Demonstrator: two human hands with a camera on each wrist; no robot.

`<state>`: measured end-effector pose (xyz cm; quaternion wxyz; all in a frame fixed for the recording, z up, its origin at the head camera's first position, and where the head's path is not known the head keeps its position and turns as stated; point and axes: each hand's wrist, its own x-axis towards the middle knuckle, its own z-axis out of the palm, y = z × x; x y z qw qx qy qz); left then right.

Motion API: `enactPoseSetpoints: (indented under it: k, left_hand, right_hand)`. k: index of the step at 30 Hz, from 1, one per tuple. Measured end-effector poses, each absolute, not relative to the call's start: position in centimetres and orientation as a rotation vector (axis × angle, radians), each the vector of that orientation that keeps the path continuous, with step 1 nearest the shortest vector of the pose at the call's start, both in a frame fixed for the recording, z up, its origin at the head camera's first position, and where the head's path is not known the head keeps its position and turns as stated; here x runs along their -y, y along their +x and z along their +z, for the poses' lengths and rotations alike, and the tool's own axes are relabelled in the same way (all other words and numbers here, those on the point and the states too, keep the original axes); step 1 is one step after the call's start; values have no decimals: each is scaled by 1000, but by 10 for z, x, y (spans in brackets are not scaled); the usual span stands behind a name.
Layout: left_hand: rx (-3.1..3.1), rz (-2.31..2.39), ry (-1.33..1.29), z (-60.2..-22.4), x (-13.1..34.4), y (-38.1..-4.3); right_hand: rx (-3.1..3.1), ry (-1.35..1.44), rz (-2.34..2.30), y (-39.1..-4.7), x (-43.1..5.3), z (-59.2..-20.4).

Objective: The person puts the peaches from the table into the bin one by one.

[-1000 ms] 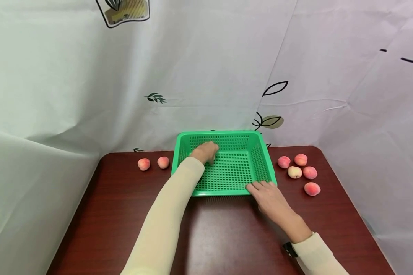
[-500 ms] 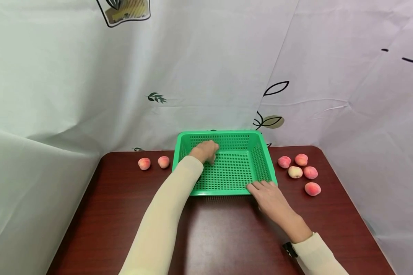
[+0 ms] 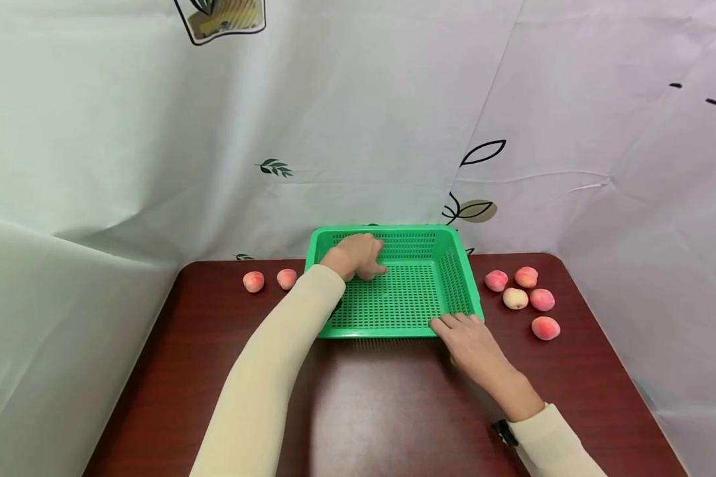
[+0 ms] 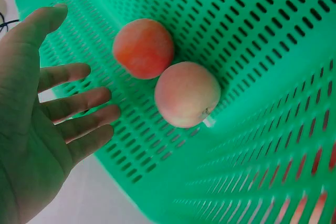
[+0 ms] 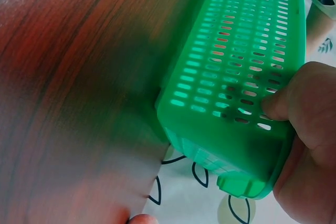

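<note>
A green perforated plastic basket (image 3: pixel 414 291) sits at the back of the table. My left hand (image 3: pixel 358 257) is over its left part, fingers spread and holding nothing. In the left wrist view, two peaches, one redder (image 4: pixel 143 49) and one paler (image 4: pixel 187 95), lie together in a corner of the basket, just beyond that hand's fingertips. The head view hides both behind the arm and hand. At the basket's front right corner my right hand (image 3: pixel 468 348) grips the rim, fingers over the edge, with the thumb (image 5: pixel 277 104) against the outer wall.
Left of the basket, two more peaches, one outer (image 3: pixel 253 281) and one inner (image 3: pixel 287 279), lie on the dark red table (image 3: pixel 382 404). Several peaches (image 3: pixel 542 299) are grouped on the right. A white printed cloth (image 3: pixel 358 119) hangs close behind the basket.
My left hand's fingers have gone from curled down to spread, and the hand has lifted slightly. My right hand keeps its hold on the rim. The camera view has shifted a little.
</note>
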<state>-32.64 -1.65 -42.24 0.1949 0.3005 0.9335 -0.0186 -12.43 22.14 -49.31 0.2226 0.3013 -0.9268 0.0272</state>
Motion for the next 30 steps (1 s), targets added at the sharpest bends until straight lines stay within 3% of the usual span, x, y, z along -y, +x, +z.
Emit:
enactPoseSetpoints:
  k: [30]
  left_hand:
    - [-2851,-108,972,-384,99,-288]
  right_hand:
    - [2584,829,84,-123,-221,-492]
